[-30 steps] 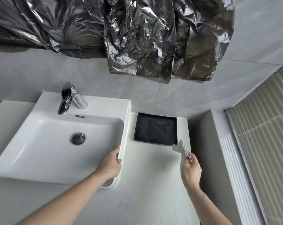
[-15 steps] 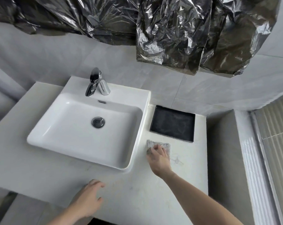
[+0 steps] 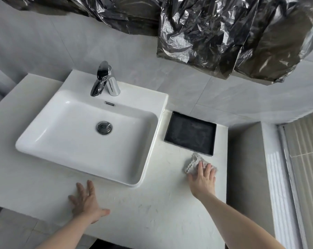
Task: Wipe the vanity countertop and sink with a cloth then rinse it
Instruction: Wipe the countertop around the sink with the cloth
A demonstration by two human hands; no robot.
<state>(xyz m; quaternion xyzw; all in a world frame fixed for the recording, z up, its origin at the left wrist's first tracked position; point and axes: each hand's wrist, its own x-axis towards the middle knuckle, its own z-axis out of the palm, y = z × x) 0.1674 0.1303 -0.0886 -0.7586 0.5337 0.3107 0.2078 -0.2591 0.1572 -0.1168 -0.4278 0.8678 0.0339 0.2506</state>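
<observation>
Right hand [image 3: 202, 180] slid the cloth [image 3: 195, 164] rightward, seemingly just below the tray [image 3: 190, 133].

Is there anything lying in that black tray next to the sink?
No, the black tray beside the sink holds nothing; the cloth lies on the countertop under the right hand.

A single wide-angle head view looks forward and steeply down from close above the tabletop [image 3: 152, 212]. The sink [image 3: 91, 139] fills the centre left of the frame, the wall the top, both forearms entering from the bottom edge.

Cloth [image 3: 194, 163] partly under right hand [image 3: 203, 179]
</observation>
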